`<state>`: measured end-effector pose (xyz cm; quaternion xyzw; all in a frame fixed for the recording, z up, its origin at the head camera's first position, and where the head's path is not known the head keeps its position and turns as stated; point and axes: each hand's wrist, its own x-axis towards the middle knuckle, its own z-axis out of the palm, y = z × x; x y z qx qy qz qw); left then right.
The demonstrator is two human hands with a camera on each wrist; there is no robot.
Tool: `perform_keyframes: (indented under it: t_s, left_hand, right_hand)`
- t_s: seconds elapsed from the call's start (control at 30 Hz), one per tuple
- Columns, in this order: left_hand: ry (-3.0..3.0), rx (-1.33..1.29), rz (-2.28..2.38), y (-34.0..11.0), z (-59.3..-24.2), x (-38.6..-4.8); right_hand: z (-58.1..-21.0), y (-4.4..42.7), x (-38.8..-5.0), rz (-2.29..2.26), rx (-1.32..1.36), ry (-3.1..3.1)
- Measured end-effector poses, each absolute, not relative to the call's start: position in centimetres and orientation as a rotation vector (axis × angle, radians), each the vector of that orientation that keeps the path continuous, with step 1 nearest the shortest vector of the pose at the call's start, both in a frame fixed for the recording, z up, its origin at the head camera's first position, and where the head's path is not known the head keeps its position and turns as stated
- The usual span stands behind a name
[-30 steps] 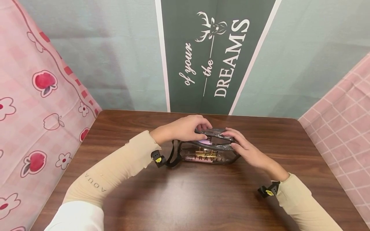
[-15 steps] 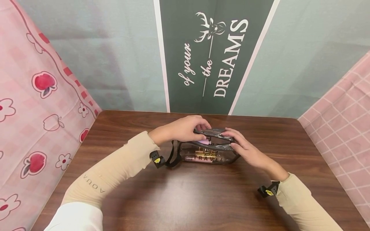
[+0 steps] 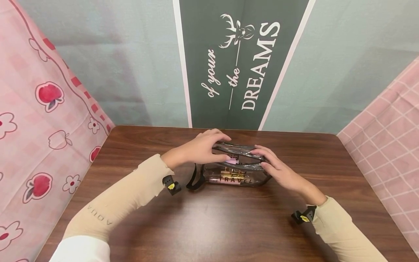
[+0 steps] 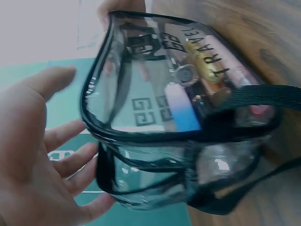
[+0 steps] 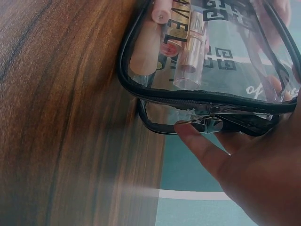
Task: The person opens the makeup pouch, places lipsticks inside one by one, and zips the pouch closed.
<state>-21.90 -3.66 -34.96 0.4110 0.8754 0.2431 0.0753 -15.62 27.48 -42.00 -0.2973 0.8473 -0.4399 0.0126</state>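
A clear toiletry bag [image 3: 243,181] with black trim and "TRAVEL" lettering stands on the table, its top unzipped. Through its wall show small cosmetics, among them a gold tube [image 4: 206,61] and a pink-to-blue tube [image 4: 183,107]. My left hand [image 3: 204,147] is spread at the bag's left end. Its thumb is off the near rim, and its fingers touch or lie beside the far side. My right hand [image 3: 283,171] holds the bag's right end, thumb at the near rim and fingers over the far rim. In the right wrist view one fingertip [image 5: 184,128] touches the end near the zipper.
The wooden table [image 3: 203,222] spreads out around the bag. A black strap loop [image 3: 195,182] sticks out at the bag's left end. Fabric with lettering [image 3: 243,65] hangs behind the table, and pink patterned cloths [image 3: 52,145] stand at both sides.
My left hand has loosened and moved a little left from the bag's opening, its thumb coming away from the rim. The right hand has stayed in place.
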Motion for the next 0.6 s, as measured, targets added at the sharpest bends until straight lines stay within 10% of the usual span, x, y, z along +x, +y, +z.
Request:
perform_keyframes:
  t_s: [0.6]
  left_hand:
    - [2.531, 1.044, 1.318, -5.5, -40.6, -20.3]
  right_hand:
    - [-41.9, 27.4, -15.6, -1.36, -0.904, 2.644]
